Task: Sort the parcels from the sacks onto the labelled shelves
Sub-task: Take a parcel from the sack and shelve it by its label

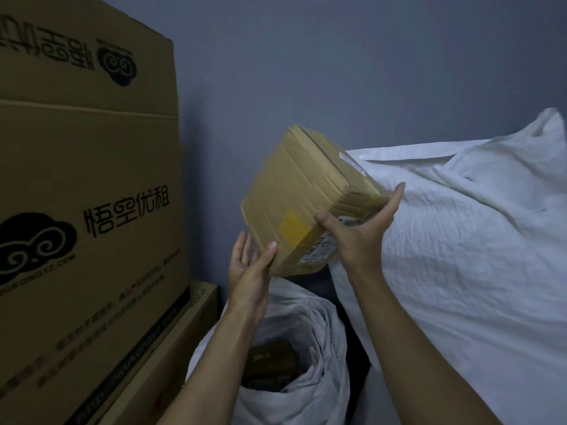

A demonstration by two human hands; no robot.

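Parcel (302,194): tilted, taped corrugated-cardboard box hovering over crumpled white woven sack (319,348) | right hand (359,237) grip pinching its labelled near end, thumb against fingers | left hand (250,268) spreading flat fingers, thumb touching lower corner.

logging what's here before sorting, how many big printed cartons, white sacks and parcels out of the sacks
big printed cartons: 3
white sacks: 2
parcel, out of the sacks: 1
total: 6
What lies in the open sack is too dark to count.

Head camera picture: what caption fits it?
Right hand grips a tilted parcel, left hand steadies it, above an open sack beside stacked boxes.
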